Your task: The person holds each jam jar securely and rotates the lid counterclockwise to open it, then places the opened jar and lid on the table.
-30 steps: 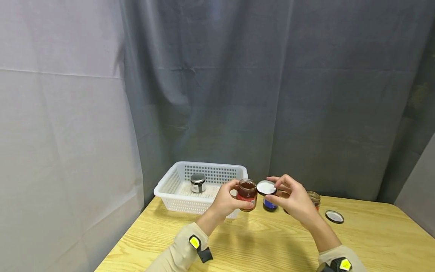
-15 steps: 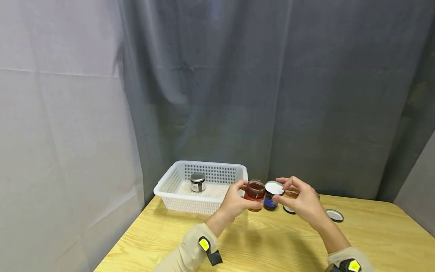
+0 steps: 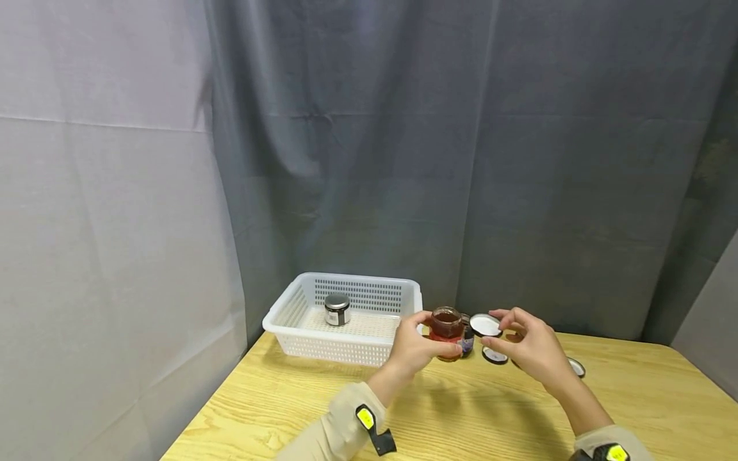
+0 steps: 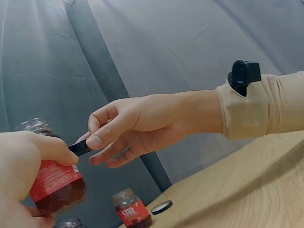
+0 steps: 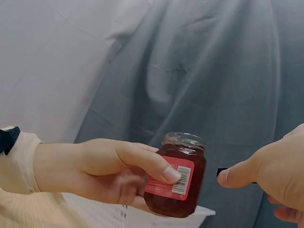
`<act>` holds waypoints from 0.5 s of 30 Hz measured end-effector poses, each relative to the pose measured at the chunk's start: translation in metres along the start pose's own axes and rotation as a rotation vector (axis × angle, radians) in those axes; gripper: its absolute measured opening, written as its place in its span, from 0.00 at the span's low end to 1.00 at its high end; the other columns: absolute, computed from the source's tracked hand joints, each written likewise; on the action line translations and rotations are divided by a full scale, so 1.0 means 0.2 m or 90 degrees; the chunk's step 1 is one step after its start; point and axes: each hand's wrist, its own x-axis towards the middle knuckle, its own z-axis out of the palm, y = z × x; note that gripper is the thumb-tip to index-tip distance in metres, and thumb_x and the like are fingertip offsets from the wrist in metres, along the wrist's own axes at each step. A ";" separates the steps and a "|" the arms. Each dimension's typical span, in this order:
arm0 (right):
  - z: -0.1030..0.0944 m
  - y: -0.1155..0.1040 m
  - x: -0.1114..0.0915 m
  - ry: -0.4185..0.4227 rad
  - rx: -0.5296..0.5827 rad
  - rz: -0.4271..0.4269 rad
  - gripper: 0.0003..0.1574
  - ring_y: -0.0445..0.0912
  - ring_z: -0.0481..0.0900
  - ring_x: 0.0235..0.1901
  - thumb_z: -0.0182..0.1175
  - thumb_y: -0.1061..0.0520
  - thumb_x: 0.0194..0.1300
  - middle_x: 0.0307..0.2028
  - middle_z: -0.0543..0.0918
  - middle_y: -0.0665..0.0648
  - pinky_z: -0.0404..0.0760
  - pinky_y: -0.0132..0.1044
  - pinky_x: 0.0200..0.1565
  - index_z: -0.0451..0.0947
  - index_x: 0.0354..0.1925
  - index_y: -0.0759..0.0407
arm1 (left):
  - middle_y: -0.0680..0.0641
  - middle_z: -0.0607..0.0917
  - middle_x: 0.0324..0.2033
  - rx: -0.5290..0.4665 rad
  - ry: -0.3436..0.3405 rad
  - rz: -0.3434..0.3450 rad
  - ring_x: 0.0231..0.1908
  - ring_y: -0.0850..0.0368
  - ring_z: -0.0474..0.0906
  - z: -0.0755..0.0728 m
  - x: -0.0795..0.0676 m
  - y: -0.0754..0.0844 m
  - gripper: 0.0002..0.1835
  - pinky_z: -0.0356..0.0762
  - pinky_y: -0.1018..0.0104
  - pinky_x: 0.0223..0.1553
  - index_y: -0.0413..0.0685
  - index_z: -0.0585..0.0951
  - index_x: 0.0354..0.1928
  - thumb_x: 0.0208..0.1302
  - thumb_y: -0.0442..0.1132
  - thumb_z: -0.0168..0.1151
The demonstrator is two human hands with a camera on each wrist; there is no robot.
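My left hand [image 3: 416, 351] grips a lidless glass jar [image 3: 446, 325] of dark red contents, its thumb across the red label. The jar is held up above the table, roughly upright. Just to its right, my right hand [image 3: 535, 351] pinches a black-rimmed lid [image 3: 485, 325] by the edge, white underside facing up. Lid and jar are apart. Partly hidden behind the held jar stands a blue-labelled jar [image 3: 468, 343]. A second lid [image 3: 494, 356] lies white side up on the table, below the pinched one.
A white plastic basket [image 3: 334, 349] stands at the back left, with a silver-capped dark jar [image 3: 337, 311] inside. Another open red-labelled jar [image 4: 132, 212] stands on the wooden table [image 3: 461, 422], hidden in the head view. A third lid [image 3: 576, 367] lies beyond my right hand.
Both hands have drifted to the right, carrying the jar and the lid with them. The held jar now covers part of the blue-labelled jar. The grips look the same.
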 end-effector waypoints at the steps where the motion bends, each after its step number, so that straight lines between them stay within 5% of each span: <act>1: 0.00 0.01 0.00 -0.001 -0.002 0.011 0.24 0.58 0.84 0.50 0.78 0.49 0.60 0.62 0.80 0.64 0.82 0.36 0.34 0.73 0.37 0.60 | 0.55 0.84 0.39 0.003 0.005 -0.004 0.38 0.60 0.80 0.01 0.00 -0.01 0.26 0.81 0.64 0.40 0.49 0.87 0.45 0.40 0.31 0.86; 7: 0.00 0.09 0.00 0.000 -0.059 0.047 0.26 0.51 0.79 0.41 0.79 0.46 0.59 0.61 0.81 0.64 0.76 0.36 0.31 0.74 0.37 0.59 | 0.58 0.83 0.37 0.053 0.028 -0.002 0.34 0.63 0.80 0.05 -0.01 -0.07 0.27 0.80 0.67 0.38 0.50 0.86 0.44 0.37 0.32 0.87; 15: 0.05 0.19 -0.01 -0.004 -0.095 0.056 0.27 0.56 0.84 0.47 0.81 0.47 0.56 0.58 0.83 0.64 0.79 0.41 0.37 0.73 0.34 0.58 | 0.62 0.82 0.34 0.115 0.024 -0.006 0.41 0.65 0.78 0.12 -0.02 -0.15 0.27 0.76 0.66 0.47 0.57 0.86 0.41 0.35 0.35 0.88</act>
